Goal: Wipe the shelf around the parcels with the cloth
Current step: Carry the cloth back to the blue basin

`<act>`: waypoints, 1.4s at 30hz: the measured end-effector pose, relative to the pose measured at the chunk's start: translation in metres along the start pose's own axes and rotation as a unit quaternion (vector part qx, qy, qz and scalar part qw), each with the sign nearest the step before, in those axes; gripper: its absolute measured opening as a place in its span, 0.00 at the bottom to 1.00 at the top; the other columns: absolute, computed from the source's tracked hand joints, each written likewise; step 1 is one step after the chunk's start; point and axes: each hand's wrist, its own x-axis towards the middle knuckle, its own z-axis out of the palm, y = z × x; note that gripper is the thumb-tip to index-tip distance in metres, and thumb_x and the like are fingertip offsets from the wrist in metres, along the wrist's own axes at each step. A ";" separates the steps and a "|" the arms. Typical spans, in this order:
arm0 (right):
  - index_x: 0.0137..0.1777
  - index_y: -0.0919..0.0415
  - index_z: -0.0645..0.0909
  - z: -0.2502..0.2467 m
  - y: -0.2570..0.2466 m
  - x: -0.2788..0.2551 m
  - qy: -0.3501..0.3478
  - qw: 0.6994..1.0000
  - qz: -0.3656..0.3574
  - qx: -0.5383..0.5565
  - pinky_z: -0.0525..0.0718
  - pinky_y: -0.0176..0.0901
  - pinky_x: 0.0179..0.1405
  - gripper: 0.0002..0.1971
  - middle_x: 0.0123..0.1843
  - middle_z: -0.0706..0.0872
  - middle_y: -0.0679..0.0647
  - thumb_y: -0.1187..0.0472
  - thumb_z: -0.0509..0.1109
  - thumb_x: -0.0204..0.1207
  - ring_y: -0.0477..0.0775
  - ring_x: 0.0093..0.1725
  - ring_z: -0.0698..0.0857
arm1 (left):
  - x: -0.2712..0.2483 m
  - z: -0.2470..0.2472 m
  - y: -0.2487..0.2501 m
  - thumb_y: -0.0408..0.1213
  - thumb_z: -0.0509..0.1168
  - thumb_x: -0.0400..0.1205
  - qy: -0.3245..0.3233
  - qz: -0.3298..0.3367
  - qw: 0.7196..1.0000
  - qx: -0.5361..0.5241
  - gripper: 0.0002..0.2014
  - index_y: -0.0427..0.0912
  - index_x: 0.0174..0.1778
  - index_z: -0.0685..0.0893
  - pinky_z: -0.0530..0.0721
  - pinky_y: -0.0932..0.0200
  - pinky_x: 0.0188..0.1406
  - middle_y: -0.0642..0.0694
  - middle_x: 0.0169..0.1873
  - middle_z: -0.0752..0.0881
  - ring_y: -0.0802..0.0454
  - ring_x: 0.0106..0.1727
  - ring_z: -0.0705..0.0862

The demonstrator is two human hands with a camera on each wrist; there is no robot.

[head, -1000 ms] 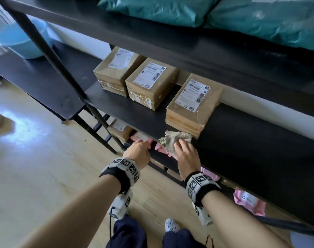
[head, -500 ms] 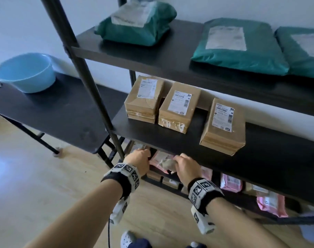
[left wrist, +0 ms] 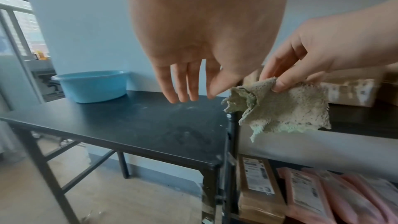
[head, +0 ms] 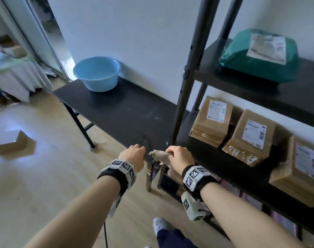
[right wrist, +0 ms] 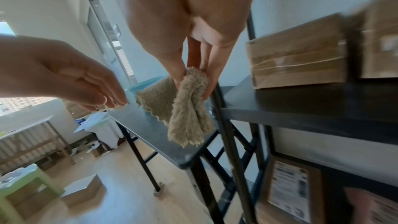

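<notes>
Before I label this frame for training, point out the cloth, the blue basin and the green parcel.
cloth point(left wrist: 286, 108): left wrist view, middle of its hanging fuzzy face.
blue basin point(head: 97, 76): head view, front of its outer wall.
green parcel point(head: 242, 59): head view, bare green wrapping left of its label.

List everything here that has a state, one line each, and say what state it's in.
cloth: crumpled, hanging off the shelf, pinched by the right hand.
left hand: fingers straight, holding nothing, beside the cloth.
blue basin: upright on the black table; contents cannot be told.
brown parcels: taped closed, labels up, on the middle shelf.
green parcel: sealed, lying on the upper shelf.
</notes>
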 end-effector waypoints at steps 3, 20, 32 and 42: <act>0.52 0.52 0.86 0.012 -0.033 0.041 -0.011 1.000 -0.027 0.000 0.85 0.47 0.56 0.12 0.54 0.91 0.57 0.64 0.63 0.76 0.62 0.56 0.87 | 0.023 -0.014 -0.036 0.30 0.55 0.80 0.010 -0.028 1.000 -0.007 0.17 0.43 0.64 0.76 0.80 0.46 0.58 0.43 0.62 0.78 0.43 0.67 0.76; 0.49 0.51 0.86 0.059 -0.195 0.239 0.012 0.999 -0.041 0.011 0.84 0.46 0.48 0.10 0.50 0.91 0.55 0.62 0.63 0.75 0.62 0.51 0.87 | 0.164 -0.102 -0.220 0.40 0.52 0.86 0.055 -0.056 0.997 0.000 0.13 0.41 0.61 0.77 0.79 0.46 0.53 0.42 0.59 0.80 0.43 0.63 0.78; 0.51 0.52 0.85 0.069 -0.325 0.359 0.130 0.990 0.048 0.020 0.84 0.47 0.51 0.08 0.51 0.91 0.55 0.60 0.66 0.76 0.61 0.52 0.87 | 0.269 -0.183 -0.379 0.40 0.52 0.85 0.057 0.060 0.994 0.067 0.14 0.39 0.52 0.83 0.80 0.49 0.49 0.43 0.54 0.85 0.42 0.59 0.82; 0.54 0.62 0.84 0.078 -0.378 0.498 0.125 0.990 0.042 0.052 0.83 0.49 0.58 0.12 0.54 0.90 0.60 0.69 0.63 0.74 0.63 0.57 0.86 | 0.361 -0.216 -0.447 0.34 0.52 0.84 0.052 0.042 0.997 0.047 0.11 0.40 0.52 0.80 0.77 0.53 0.42 0.44 0.51 0.85 0.44 0.53 0.83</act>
